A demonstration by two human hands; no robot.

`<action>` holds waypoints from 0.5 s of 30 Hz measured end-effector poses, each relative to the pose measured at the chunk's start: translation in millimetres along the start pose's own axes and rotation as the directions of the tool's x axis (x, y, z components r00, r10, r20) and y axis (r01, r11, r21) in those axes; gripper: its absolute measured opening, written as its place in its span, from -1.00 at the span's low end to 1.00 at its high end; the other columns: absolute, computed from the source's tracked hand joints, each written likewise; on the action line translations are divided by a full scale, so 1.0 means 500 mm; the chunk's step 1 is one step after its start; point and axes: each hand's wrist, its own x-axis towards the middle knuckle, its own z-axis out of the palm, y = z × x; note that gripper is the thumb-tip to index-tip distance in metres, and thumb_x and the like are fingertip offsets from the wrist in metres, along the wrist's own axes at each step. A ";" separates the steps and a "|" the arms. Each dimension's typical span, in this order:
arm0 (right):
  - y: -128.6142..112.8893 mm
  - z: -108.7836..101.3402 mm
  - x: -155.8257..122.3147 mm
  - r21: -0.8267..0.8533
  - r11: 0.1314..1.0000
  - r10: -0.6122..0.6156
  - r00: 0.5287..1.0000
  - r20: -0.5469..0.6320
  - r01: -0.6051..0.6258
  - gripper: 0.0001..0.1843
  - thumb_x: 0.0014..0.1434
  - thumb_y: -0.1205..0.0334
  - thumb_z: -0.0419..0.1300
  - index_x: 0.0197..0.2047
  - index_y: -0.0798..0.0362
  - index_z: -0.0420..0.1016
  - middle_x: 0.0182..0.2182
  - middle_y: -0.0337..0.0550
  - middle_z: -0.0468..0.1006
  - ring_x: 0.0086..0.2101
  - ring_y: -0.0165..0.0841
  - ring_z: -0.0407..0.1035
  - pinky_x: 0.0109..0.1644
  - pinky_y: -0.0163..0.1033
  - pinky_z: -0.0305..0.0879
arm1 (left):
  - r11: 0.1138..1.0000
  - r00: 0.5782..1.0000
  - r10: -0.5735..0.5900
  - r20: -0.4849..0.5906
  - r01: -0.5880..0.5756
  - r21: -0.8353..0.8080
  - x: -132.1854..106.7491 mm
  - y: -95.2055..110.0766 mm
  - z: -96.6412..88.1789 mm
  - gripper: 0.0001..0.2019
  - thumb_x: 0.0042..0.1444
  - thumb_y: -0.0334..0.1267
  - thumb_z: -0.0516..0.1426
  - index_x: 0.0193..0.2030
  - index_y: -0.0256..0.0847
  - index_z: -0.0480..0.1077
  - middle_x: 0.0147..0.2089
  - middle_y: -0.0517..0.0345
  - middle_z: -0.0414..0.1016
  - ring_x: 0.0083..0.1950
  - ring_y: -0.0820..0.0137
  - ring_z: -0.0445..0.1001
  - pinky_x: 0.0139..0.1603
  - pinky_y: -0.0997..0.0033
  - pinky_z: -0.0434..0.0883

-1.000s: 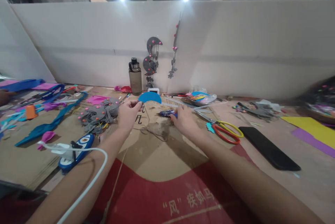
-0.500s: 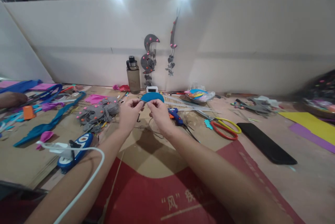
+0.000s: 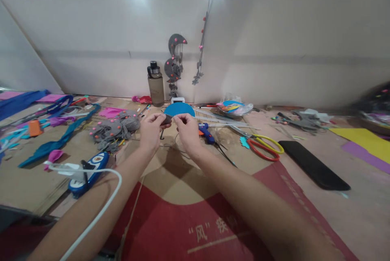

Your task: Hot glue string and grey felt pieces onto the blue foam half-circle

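My left hand (image 3: 154,129) and my right hand (image 3: 186,129) are both raised over the cardboard-covered table (image 3: 170,179), fingers pinched on the lower edge of a blue half-round felt piece (image 3: 179,109). A thin dark thread hangs from between the hands toward the table. A blue glue gun (image 3: 205,132) lies just right of my right hand. A heap of grey felt shapes with pink beads (image 3: 117,129) lies left of my left hand.
Red-and-yellow scissors (image 3: 262,147) and a black phone (image 3: 313,164) lie to the right. A bottle (image 3: 155,84) and hanging grey felt ornaments (image 3: 174,64) stand at the white back wall. A blue-white device with white cable (image 3: 88,169) lies near left.
My right hand left the glue gun on the table and came up to the blue felt piece; both hands now pinch it, held slightly higher.
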 end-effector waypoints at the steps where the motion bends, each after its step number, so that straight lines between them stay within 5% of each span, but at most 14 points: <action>1: 0.001 0.000 0.000 0.000 1.000 0.001 1.000 -0.005 -0.001 -0.78 0.02 0.10 0.12 -0.36 0.08 0.40 -0.47 -0.25 0.41 -0.46 -0.46 0.24 -0.35 -0.33 0.19 | 1.000 1.000 -0.003 0.002 0.003 -0.008 -0.002 0.001 0.001 -0.83 -0.21 -0.23 0.25 -0.52 -0.27 0.39 -0.47 0.18 0.44 -0.44 0.46 0.43 -0.35 0.42 0.42; 15: -0.002 0.002 0.001 0.110 0.990 0.083 0.995 0.047 -0.088 -0.75 -0.02 0.07 0.12 -0.38 0.10 0.38 -0.51 -0.27 0.35 -0.52 -0.49 0.12 -0.41 -0.35 0.12 | 0.990 0.996 -0.051 0.072 0.060 -0.124 -0.007 0.001 -0.001 -0.86 -0.21 -0.29 0.23 -0.51 -0.25 0.35 -0.47 0.22 0.43 -0.42 0.47 0.44 -0.34 0.42 0.43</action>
